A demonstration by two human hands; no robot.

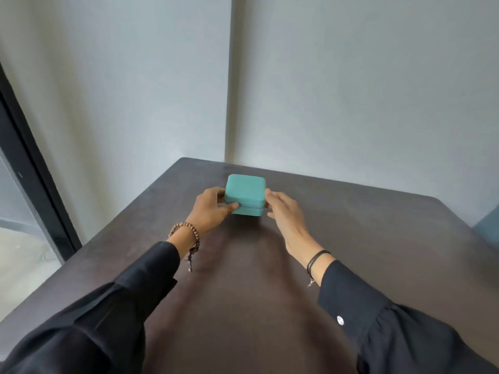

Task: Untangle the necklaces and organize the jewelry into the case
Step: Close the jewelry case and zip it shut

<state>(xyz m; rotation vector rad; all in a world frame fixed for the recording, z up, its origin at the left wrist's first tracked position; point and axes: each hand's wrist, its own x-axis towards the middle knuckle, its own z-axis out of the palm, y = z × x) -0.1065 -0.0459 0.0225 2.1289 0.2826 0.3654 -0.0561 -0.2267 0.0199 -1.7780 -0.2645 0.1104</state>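
One teal case (245,194), lid closed, toward twelve o'clock on one dark table (351,238). Gripped at its nine o'clock by the left hand (212,209) (thumb across the front seam); touched at three o'clock by near-straight fingers of the right hand (283,211).

We record loose black long sleeves: left sleeve (121,300), right sleeve (391,325), the latter's cuff bearing a pale round button (340,320). Behind the left hand (213,209), a brown wooden-bead bracelet (189,230) with dangling cord; behind the right hand (286,214), thin black cord bands (316,259).
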